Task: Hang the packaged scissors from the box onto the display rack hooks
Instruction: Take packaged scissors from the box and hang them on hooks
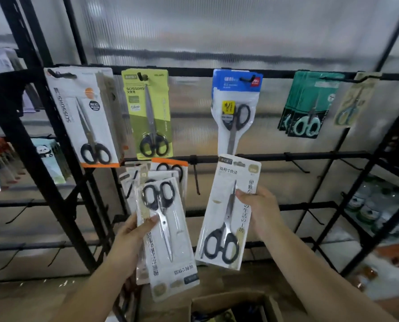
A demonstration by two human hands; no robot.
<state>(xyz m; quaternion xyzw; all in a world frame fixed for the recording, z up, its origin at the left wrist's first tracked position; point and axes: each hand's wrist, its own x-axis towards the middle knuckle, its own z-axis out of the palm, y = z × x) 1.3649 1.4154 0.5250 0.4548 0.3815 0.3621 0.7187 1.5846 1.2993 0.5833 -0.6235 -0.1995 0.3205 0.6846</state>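
Below the black metal display rack (275,156), the right hand (261,211) pinches one white carded scissors pack (226,212) while the left hand (133,238) grips a fanned stack of white scissors packs (170,240).

left hand (133,238): grips fanned stack of packs (166,228), handles up
right hand (261,210): holds single pack (228,212) upright, top edge at middle bar (310,156)
box (238,305): bottom edge, open

Box (235,305) below rack (286,156), packs (147,115) hanging.

Held scissors packs (228,212) white, black-handled; hung pack (147,112) seemingly lime.
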